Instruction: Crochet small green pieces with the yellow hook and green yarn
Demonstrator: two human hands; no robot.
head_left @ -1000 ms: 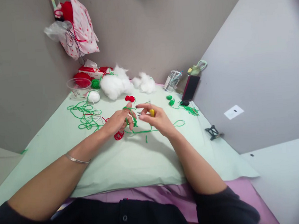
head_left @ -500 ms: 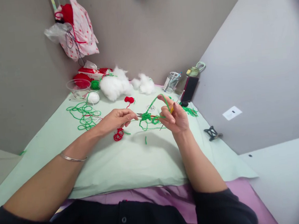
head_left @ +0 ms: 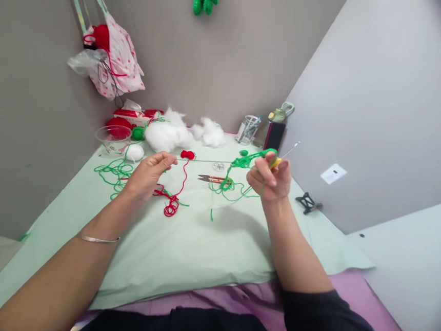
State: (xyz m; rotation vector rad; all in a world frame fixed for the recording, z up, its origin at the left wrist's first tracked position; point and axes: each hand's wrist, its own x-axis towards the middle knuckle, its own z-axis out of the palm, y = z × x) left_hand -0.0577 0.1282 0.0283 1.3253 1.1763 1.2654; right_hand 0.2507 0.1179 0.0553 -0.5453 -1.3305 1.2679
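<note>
My left hand point(head_left: 147, 176) pinches the end of a thin green yarn strand point(head_left: 202, 161), which stretches taut across to the right. My right hand point(head_left: 271, 177) is closed around a yellow-handled hook point(head_left: 276, 162) whose metal shaft points up and right. Green crocheted yarn point(head_left: 249, 159) hangs at its fingers, also held there. Between the hands, scissors point(head_left: 216, 179) lie on the pale green cloth beside loose green yarn point(head_left: 238, 189). A small red knitted piece point(head_left: 187, 155) trails red yarn point(head_left: 171, 206) near my left hand.
White stuffing point(head_left: 169, 131), a clear tub point(head_left: 114, 140) and a tissue box point(head_left: 129, 112) line the back. A clear cup point(head_left: 248, 129) and a phone point(head_left: 274, 136) stand back right. A black stand point(head_left: 307, 203) lies at the right edge.
My hands have moved apart, left hand leftward and right hand rightward with the green piece, drawing the strand tight. The scissors now show uncovered on the cloth. The view has tilted slightly up.
</note>
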